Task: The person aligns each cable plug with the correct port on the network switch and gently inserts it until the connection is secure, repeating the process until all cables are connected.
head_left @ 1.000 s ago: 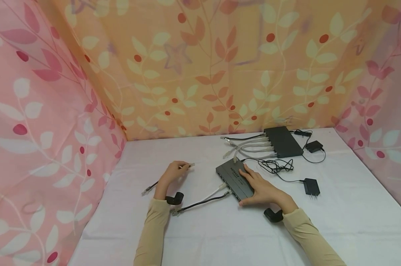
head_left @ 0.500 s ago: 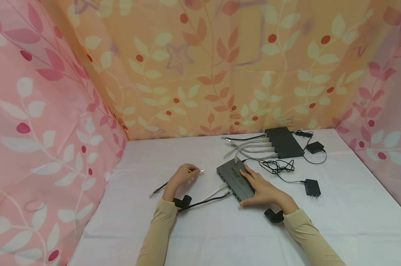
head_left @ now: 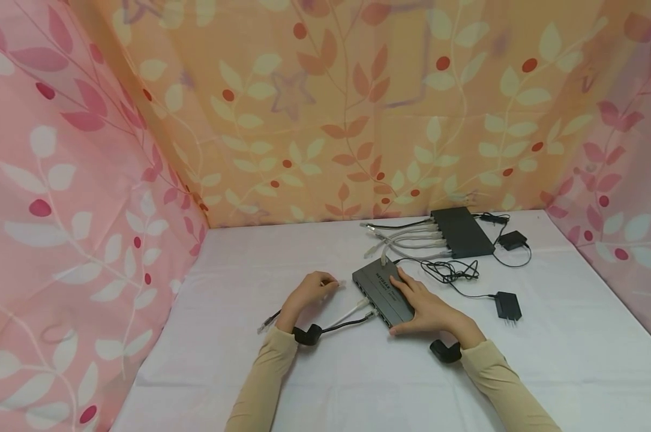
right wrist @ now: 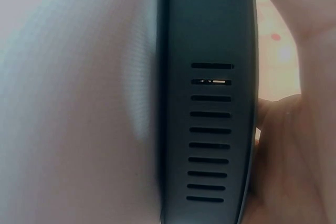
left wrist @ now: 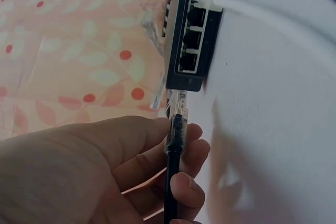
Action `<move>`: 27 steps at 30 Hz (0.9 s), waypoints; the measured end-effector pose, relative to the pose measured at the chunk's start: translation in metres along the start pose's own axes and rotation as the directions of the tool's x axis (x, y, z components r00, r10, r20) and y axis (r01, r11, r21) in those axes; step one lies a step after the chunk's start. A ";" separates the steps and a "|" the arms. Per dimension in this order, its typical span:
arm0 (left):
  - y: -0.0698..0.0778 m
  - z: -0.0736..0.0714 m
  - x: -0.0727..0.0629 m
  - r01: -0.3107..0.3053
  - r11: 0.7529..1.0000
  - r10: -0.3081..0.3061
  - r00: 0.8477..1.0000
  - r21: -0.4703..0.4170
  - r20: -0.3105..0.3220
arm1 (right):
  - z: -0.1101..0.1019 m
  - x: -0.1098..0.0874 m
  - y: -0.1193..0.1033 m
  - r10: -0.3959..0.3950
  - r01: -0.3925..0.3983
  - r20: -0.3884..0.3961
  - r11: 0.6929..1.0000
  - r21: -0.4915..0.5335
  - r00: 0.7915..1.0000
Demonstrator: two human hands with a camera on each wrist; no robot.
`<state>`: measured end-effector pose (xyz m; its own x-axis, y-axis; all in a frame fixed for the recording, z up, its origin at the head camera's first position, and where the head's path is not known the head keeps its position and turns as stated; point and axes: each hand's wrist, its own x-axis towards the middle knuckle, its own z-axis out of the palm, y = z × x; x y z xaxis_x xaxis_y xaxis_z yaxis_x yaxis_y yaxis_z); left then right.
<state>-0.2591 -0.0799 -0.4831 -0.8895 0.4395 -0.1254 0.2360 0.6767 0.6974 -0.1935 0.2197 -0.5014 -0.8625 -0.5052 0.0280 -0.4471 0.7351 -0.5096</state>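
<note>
My left hand pinches a short black Ethernet cable just behind its clear plug. In the left wrist view that plug points at the end of the grey Netgear network switch, right by its corner, and several ports face the camera. The cable's other end trails behind the hand to the left. My right hand grips the switch across its right part, thumb at the near edge, fingers over the top. A white cable and another black cable are plugged into the switch's front row.
A second black switch stands at the back right, with several grey cables in its left side. A coiled black cord leads to a power adapter. Another adapter lies beside the second switch.
My left hand has moved right with the black Ethernet cable, bringing its plug close to the Netgear switch. The right hand and the switch have stayed in place.
</note>
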 end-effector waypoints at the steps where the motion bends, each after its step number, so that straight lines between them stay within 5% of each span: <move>1: 0.000 0.001 0.000 -0.011 1.000 0.011 1.000 0.004 0.002 | 0.000 0.000 0.000 -0.001 0.001 0.000 1.000 0.002 1.000; 7: 0.002 0.007 0.001 -0.050 0.999 0.050 0.999 -0.008 0.006 | 0.000 -0.001 -0.001 0.000 0.000 0.003 1.000 0.005 1.000; 19: 0.007 0.020 0.003 -0.019 1.000 0.019 1.000 -0.006 0.011 | 0.001 0.000 0.001 -0.006 0.006 -0.007 1.000 -0.009 1.000; 27: 0.010 0.023 0.001 -0.090 0.995 0.089 0.996 -0.041 -0.025 | 0.000 0.000 0.000 -0.007 0.007 -0.009 1.000 -0.009 1.000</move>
<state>-0.2483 -0.0590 -0.4923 -0.8745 0.4829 -0.0455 0.2987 0.6100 0.7339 -0.1940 0.2195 -0.5019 -0.8612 -0.5067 0.0392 -0.4555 0.7355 -0.5016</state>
